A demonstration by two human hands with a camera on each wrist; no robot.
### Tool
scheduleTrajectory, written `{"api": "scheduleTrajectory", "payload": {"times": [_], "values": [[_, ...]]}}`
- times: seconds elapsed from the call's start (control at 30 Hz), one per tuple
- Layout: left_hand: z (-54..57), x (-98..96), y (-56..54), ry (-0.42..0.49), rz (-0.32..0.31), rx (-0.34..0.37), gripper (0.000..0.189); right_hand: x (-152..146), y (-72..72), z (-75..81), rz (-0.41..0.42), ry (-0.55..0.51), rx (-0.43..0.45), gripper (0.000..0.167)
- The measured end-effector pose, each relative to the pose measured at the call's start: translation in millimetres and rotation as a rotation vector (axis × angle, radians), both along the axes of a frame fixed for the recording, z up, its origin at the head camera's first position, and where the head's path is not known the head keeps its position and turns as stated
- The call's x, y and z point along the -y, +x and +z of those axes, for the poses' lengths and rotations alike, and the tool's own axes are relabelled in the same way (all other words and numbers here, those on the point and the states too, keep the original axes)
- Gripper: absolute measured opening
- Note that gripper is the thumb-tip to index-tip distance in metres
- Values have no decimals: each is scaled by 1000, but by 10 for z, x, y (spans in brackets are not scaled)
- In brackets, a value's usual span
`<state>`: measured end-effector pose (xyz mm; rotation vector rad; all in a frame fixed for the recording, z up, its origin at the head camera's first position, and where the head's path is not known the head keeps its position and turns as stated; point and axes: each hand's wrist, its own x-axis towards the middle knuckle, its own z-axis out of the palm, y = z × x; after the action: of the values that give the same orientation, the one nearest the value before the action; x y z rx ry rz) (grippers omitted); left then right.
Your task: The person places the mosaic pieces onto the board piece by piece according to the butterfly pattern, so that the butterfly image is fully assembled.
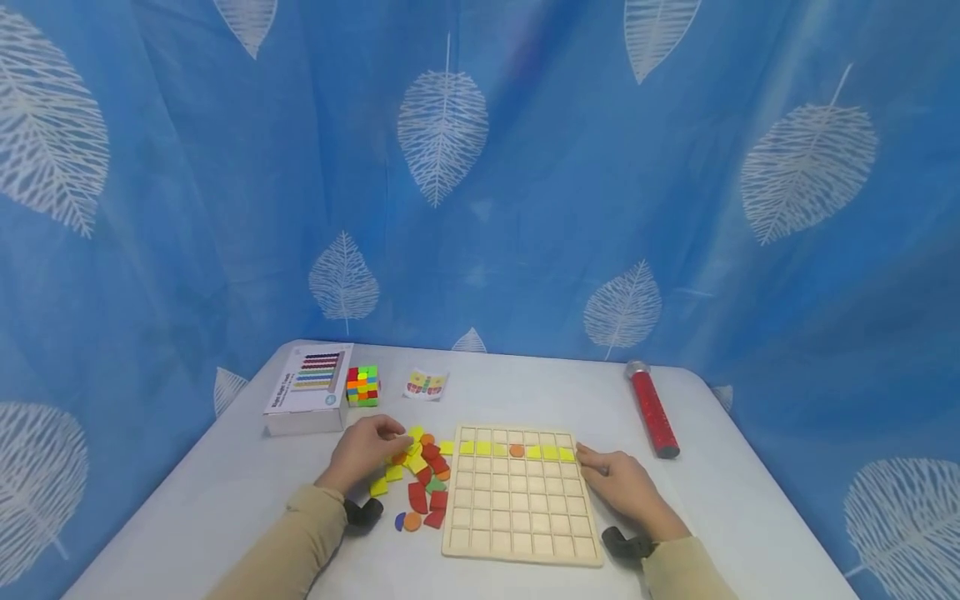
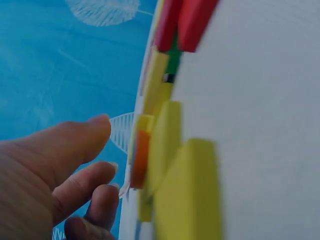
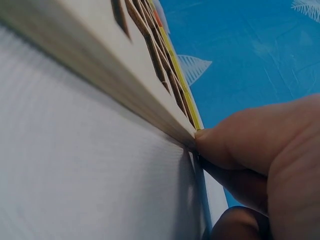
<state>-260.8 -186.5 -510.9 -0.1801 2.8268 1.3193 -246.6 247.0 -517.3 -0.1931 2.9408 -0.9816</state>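
Observation:
My left hand (image 1: 366, 451) is over a loose pile of yellow, red, orange and green flat pieces, left of a wooden grid board (image 1: 522, 500). In the left wrist view its thumb and fingers (image 2: 102, 172) are apart, with nothing seen between them, beside an orange piece (image 2: 141, 160) and a yellow piece (image 2: 192, 190). The right hand (image 1: 621, 483) pinches the board's right edge near its upper corner; the right wrist view shows the thumb (image 3: 220, 142) against that edge. Several yellow pieces (image 1: 550, 452) and an orange round piece (image 1: 517, 451) lie along a row near the board's far side.
Behind the left hand stand a white box (image 1: 311, 392) and a multicoloured cube (image 1: 363, 387). A small picture card (image 1: 426, 385) lies beyond the board. A red tube (image 1: 654, 412) lies at the right. Red pieces (image 1: 417, 497) and a blue piece (image 1: 400, 522) lie near the board's left side.

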Motion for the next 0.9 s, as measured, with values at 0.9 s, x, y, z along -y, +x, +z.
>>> {"api": "scheduleTrajectory", "payload": {"times": [0.9], "values": [[7,-77,46,-89,-48,2,30,41,3,24,20,45,-12,41]]}}
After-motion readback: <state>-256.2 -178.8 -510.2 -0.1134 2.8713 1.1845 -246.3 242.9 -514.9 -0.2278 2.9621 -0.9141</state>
